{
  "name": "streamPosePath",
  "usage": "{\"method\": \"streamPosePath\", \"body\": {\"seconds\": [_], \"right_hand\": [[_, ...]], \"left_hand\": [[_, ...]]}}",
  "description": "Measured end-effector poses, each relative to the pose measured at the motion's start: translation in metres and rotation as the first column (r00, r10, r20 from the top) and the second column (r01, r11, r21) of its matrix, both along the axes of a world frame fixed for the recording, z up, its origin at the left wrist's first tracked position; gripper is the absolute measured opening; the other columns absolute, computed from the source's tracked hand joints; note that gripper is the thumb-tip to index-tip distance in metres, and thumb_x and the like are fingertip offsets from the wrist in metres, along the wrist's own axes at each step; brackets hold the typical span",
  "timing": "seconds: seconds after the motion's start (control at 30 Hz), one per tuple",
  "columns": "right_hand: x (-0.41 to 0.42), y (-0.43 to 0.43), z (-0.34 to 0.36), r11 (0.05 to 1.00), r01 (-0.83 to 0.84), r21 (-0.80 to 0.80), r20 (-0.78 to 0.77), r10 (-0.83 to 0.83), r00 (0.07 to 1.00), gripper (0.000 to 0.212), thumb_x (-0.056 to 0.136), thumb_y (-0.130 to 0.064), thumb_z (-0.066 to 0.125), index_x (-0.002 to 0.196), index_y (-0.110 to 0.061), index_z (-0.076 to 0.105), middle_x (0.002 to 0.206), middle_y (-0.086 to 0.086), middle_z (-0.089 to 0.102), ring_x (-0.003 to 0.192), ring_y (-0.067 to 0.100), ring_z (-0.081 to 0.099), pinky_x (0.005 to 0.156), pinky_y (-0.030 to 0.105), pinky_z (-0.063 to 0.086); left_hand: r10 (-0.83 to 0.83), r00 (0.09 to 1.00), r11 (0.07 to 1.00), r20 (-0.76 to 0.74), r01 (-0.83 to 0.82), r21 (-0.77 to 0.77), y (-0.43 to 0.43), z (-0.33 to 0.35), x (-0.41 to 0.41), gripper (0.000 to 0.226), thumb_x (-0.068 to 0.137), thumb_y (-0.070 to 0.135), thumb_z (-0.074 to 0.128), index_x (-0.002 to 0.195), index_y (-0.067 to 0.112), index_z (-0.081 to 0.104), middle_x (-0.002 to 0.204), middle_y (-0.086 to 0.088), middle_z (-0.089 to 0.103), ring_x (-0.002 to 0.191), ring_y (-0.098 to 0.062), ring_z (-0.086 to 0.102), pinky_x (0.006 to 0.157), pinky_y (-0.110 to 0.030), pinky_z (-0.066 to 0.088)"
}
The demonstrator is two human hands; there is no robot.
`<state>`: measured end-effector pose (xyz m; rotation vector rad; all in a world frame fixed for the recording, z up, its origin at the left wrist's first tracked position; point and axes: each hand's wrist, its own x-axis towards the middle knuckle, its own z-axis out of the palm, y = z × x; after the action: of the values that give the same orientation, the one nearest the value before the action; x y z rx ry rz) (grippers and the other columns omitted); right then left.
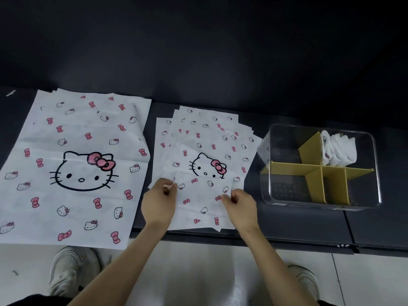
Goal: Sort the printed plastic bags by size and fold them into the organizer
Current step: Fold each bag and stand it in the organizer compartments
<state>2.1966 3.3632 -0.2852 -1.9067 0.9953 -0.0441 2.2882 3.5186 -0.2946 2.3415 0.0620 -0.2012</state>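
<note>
Together, left hand [160, 199] and right hand [239, 206] pinch folded bag [202, 195].

Dim upper half, soft overhead light, floor glare, wide-angle bending at edges, slight softness.

A pile of large bags [72, 173], white with pink bows and cat faces, lies flat at the left. Just right of it lies a fanned pile of smaller bags [205, 138] in the same print, the top bag [198, 208] with its near end folded up over itself. Farther right stands the clear organizer [284, 191] with yellow dividers, folded bags [340, 151] packed in its far right compartment
</note>
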Motion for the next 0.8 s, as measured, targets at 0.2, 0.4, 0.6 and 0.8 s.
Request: {"method": "streamPosePath", "body": {"seconds": [0.2,0.4,0.6,0.8], "right_hand": [[0.002,-0.002,-0.001,1.0,-0.028,-0.014,-0.005,0.028,1.0,0.044,0.085,-0.01,0.059,0.055,-0.014,0.028,0.052,-0.003,0.029,0.052,0.012,0.024,0.046,0.02,0.025],[0.003,-0.003,-0.001,0.996,-0.076,-0.051,-0.031,0.075,0.997,0.046,0.086,-0.012,0.059,0.052,-0.015,0.028,0.049,-0.003,0.03,0.049,0.01,0.025,0.047,0.02,0.024],[0.002,-0.003,-0.003,0.997,-0.071,-0.037,-0.024,0.07,0.997,0.044,0.086,-0.012,0.058,0.054,-0.015,0.028,0.051,-0.003,0.03,0.051,0.011,0.024,0.046,0.018,0.023],[0.001,-0.003,-0.003,0.998,-0.061,-0.032,-0.019,0.06,0.998,0.043,0.086,-0.01,0.058,0.055,-0.014,0.028,0.052,-0.003,0.031,0.051,0.011,0.024,0.046,0.019,0.024]], "left_hand": [[-0.397,0.822,0.88,0.407,0.215,0.424,0.006,-0.011,0.001,0.029,0.069,0.002,0.074,0.096,0.004,0.065,0.086,-0.018,0.059,0.06,-0.033,0.055,0.056,-0.035,0.042],[-0.744,0.503,0.666,0.439,0.506,0.549,0.004,-0.03,0.005,0.053,0.048,-0.018,0.079,0.099,-0.005,0.069,0.113,-0.022,0.064,0.11,-0.032,0.043,0.101,-0.043,0.038],[-0.803,0.555,0.585,0.217,0.664,0.466,0.014,-0.035,-0.002,0.049,0.094,0.014,0.026,0.14,0.002,0.037,0.144,-0.014,0.043,0.137,-0.02,0.028,0.117,-0.026,0.008],[-0.809,0.557,0.575,0.188,0.681,0.454,0.014,-0.032,-0.004,0.058,0.102,0.044,0.018,0.147,0.009,0.031,0.153,-0.01,0.028,0.143,-0.02,0.018,0.117,-0.035,0.01]]}}
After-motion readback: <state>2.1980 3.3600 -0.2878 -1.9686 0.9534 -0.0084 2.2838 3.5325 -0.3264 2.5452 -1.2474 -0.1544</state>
